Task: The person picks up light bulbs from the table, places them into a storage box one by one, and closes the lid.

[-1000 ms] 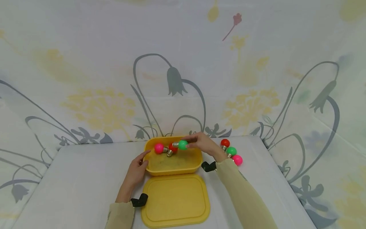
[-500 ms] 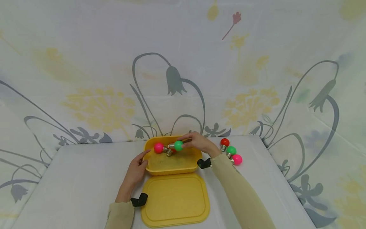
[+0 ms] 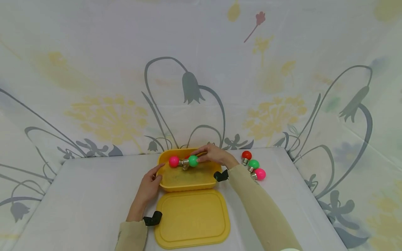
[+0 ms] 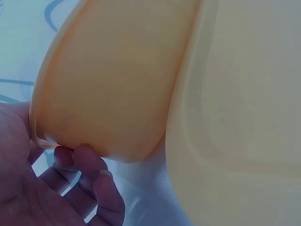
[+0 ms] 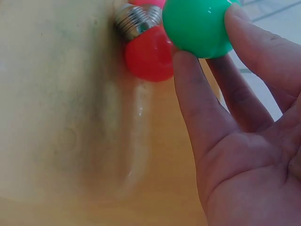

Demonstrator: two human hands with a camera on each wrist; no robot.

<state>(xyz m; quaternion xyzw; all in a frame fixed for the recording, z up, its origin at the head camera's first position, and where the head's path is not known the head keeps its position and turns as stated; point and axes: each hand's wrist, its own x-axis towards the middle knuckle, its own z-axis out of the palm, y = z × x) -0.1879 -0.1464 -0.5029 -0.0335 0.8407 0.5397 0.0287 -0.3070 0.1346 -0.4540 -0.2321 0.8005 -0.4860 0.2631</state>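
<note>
My right hand (image 3: 216, 155) pinches a green light bulb (image 3: 193, 160) by its globe between thumb and fingers, inside the back part of a yellow plastic box (image 3: 198, 180). The green bulb's metal screw base points left. Beside it in the box are a pink bulb (image 3: 174, 161) and a red bulb (image 5: 149, 55), the red one partly covered by the green in the head view. At the box's left side, my left hand (image 3: 149, 186) holds the rim, with fingertips against the wall (image 4: 108, 94) in the left wrist view.
A flat yellow lid (image 3: 192, 219) lies in front of the box on the white table (image 3: 91, 195). To the right lie a red bulb (image 3: 246, 155), a green bulb (image 3: 253, 164) and a pink bulb (image 3: 260, 174). A patterned cloth (image 3: 201, 69) hangs behind.
My right hand has moved left and slightly down with the green bulb, bringing it over the red bulb and close to the pink one. The left hand has stayed at the rim.
</note>
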